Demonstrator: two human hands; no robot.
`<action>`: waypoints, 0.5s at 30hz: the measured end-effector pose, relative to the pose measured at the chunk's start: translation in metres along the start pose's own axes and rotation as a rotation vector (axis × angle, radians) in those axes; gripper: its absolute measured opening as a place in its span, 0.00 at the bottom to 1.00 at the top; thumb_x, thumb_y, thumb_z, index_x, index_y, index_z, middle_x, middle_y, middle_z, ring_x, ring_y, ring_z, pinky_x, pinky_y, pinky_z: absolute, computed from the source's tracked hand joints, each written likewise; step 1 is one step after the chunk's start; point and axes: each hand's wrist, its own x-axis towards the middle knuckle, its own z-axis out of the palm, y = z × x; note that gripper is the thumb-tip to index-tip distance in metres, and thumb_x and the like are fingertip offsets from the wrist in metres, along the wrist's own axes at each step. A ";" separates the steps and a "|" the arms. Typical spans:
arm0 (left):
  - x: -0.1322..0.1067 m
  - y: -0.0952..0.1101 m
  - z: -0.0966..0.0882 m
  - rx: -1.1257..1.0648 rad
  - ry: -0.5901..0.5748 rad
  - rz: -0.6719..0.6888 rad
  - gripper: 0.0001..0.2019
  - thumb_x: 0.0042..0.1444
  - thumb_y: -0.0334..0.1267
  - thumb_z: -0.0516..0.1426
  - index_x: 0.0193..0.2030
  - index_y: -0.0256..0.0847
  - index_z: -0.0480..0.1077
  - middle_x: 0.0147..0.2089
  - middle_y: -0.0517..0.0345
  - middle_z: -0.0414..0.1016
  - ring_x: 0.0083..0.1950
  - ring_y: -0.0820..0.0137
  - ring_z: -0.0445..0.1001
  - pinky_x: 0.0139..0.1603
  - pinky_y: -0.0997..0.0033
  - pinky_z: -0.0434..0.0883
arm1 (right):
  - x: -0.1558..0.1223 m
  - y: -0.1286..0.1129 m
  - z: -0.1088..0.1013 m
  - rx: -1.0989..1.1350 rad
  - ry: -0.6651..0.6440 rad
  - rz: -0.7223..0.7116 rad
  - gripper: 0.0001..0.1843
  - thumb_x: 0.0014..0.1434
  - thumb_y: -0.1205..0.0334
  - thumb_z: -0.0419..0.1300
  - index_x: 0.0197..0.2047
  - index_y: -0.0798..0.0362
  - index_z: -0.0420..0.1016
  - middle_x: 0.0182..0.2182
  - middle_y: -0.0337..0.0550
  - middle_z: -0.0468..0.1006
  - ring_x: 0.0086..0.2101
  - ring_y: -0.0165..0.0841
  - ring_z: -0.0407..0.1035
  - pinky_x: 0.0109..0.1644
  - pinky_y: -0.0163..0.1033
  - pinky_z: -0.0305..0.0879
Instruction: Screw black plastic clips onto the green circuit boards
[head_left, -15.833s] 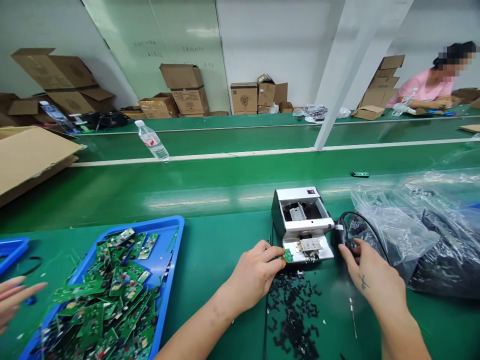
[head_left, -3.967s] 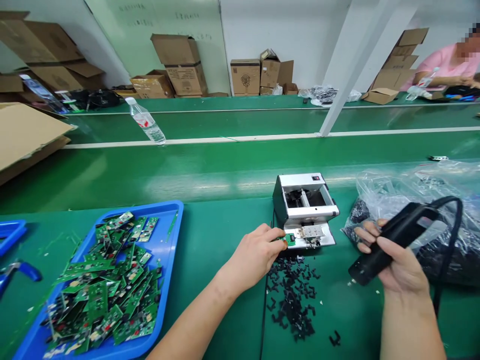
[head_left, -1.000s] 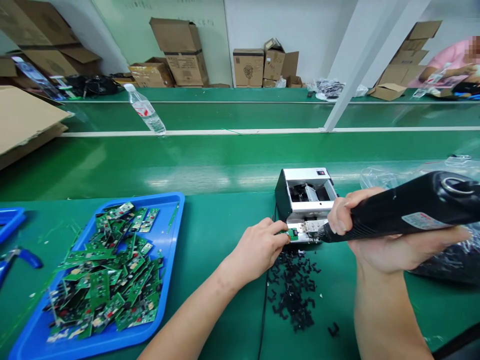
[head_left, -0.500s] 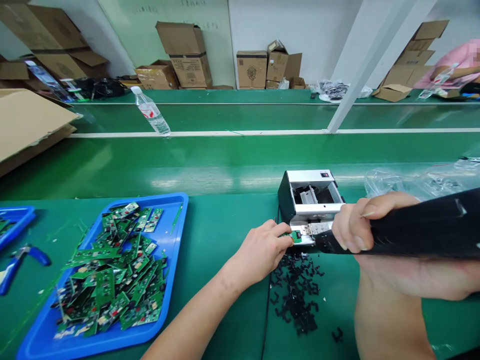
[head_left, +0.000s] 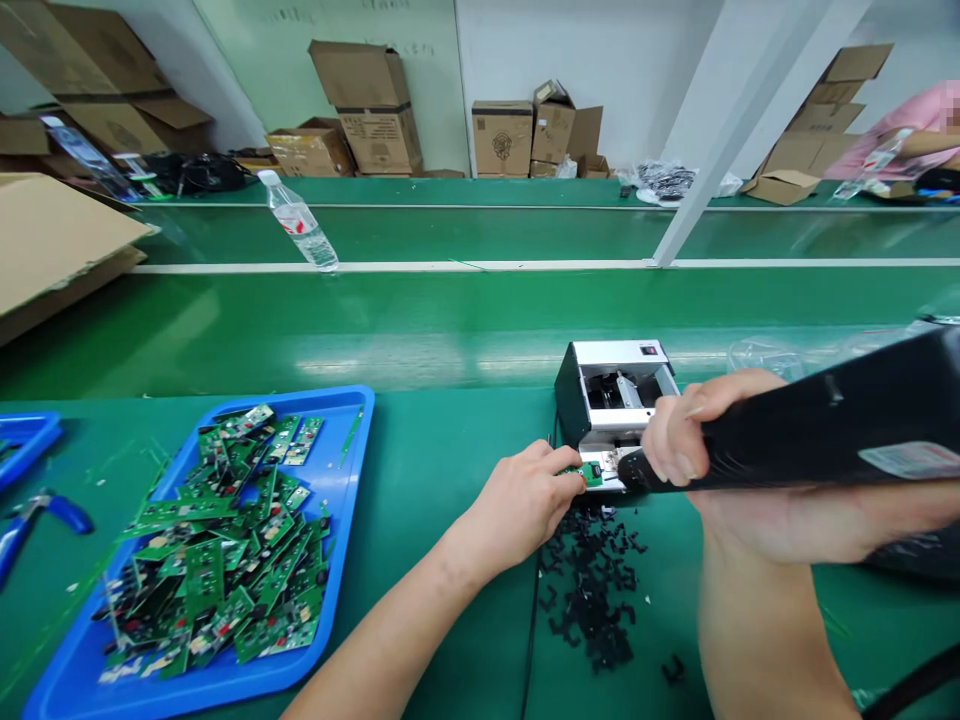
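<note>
My left hand presses its fingertips on a small green circuit board, which lies on the metal plate of a silver bench fixture. My right hand is wrapped around a black corded heat gun. The tool's narrow nozzle sits right beside the board, over the fixture's plate. My right hand and the tool hide the right part of the fixture.
A blue tray of green circuit boards lies to my left, with blue-handled pliers beyond it. Black plastic scraps lie below the fixture. A plastic bag lies behind the tool. A co-worker in pink sits across the far belt.
My right hand has brought the black tool from beside the plastic bag to the fixture, with its nozzle now at the board. My left hand stays on the board.
</note>
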 end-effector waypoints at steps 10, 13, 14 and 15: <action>0.000 0.002 -0.004 -0.015 -0.013 -0.010 0.08 0.70 0.34 0.53 0.43 0.44 0.74 0.55 0.60 0.75 0.45 0.67 0.68 0.38 0.67 0.69 | -0.009 0.024 -0.038 -0.136 -0.043 -0.049 0.46 0.53 0.17 0.46 0.33 0.53 0.81 0.18 0.43 0.75 0.15 0.36 0.66 0.18 0.43 0.62; 0.000 0.002 -0.005 -0.012 -0.014 -0.006 0.08 0.71 0.34 0.53 0.43 0.43 0.74 0.55 0.59 0.75 0.45 0.66 0.68 0.39 0.67 0.70 | -0.014 0.029 -0.040 -0.147 -0.014 -0.071 0.47 0.52 0.16 0.44 0.35 0.51 0.81 0.18 0.41 0.74 0.15 0.35 0.65 0.18 0.43 0.61; 0.000 0.002 -0.005 -0.011 -0.016 -0.008 0.08 0.71 0.34 0.53 0.43 0.43 0.74 0.55 0.59 0.75 0.45 0.66 0.68 0.39 0.67 0.70 | -0.015 0.029 -0.039 -0.150 -0.007 -0.074 0.47 0.51 0.15 0.44 0.35 0.51 0.81 0.17 0.41 0.74 0.15 0.35 0.64 0.17 0.42 0.61; 0.000 0.002 -0.005 -0.012 -0.019 -0.010 0.08 0.70 0.34 0.53 0.43 0.43 0.74 0.55 0.59 0.75 0.45 0.66 0.68 0.39 0.67 0.70 | -0.016 0.028 -0.039 -0.154 -0.003 -0.073 0.48 0.50 0.14 0.44 0.34 0.51 0.81 0.17 0.41 0.73 0.15 0.35 0.64 0.17 0.42 0.60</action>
